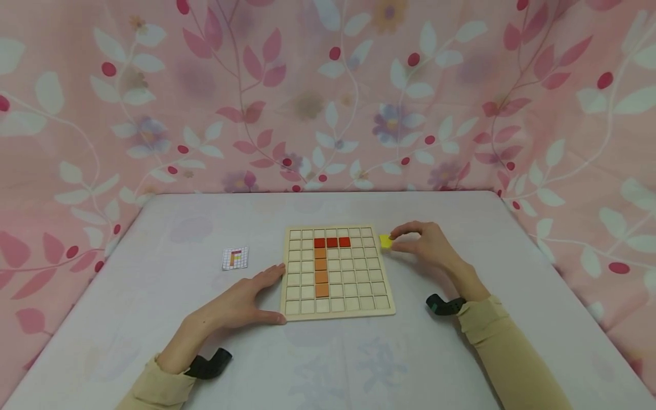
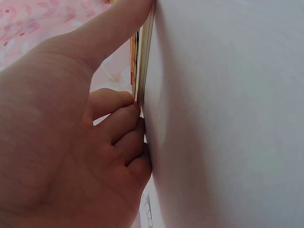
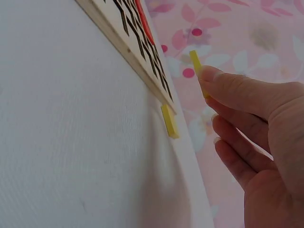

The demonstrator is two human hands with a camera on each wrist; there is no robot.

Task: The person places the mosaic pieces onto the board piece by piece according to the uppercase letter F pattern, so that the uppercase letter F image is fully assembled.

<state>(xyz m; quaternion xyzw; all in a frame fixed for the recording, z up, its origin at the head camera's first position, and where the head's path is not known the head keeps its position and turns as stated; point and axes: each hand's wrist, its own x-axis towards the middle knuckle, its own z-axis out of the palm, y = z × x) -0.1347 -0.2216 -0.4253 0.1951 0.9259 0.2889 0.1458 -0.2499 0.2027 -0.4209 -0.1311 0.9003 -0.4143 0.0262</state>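
A square wooden grid board lies flat on the table. Three red tiles form a row near its far side, and several orange tiles run in a column below the leftmost red one. My left hand touches the board's left edge, thumb at the near corner and fingers farther up. To the right of the board, my right hand pinches a thin yellow tile between thumb and finger, raised off the table. Another yellow tile lies beside the board's edge in the right wrist view.
Left of the board lies a small printed card showing a grid with coloured squares. A white cloth covers the table. Behind it hangs a pink floral curtain. Black bands sit at both wrists.
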